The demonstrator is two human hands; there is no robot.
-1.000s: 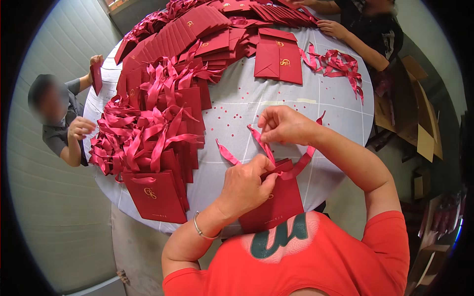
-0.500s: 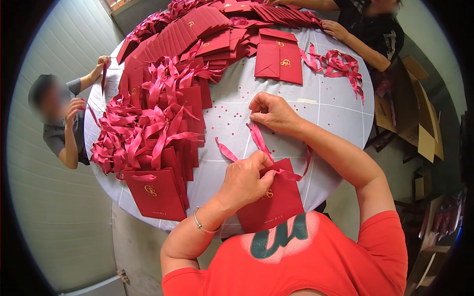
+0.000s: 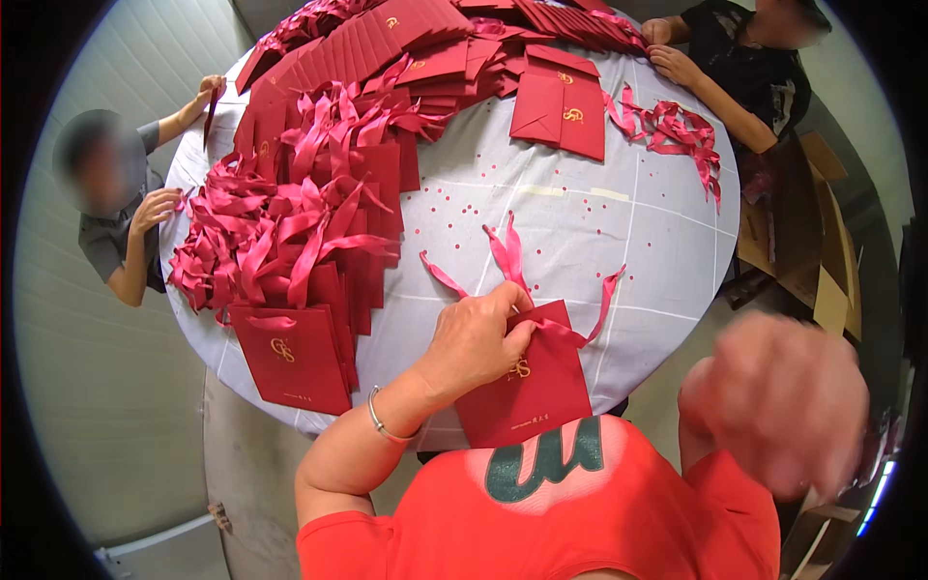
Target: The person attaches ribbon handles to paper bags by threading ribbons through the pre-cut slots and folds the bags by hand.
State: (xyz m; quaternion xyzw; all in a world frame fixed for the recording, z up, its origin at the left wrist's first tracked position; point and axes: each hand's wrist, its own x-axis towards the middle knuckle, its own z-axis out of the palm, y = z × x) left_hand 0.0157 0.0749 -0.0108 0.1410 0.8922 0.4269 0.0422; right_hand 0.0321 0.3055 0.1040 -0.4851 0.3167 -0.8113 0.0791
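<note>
My left hand is closed on the top edge of a red paper gift bag lying at the table's near edge, against my shirt. Pink ribbon handles run out from the bag's top; their loose ends spread over the cloth on both sides. My right hand is lifted off the table at the right, close to the camera and smeared by motion, so its fingers cannot be made out. To the left of the bag stands a row of finished-looking red gift bags topped with tangled pink ribbons.
A pale cloth covers the round table, dotted with small red discs. Flat red bags and loose ribbons lie at the far right. One co-worker sits left, another far right. Cardboard boxes stand beyond the table.
My right hand has left the ribbon ends above the bag and swung right and up toward the camera. My left hand keeps its hold. The left co-worker's near hand has lowered to the table.
</note>
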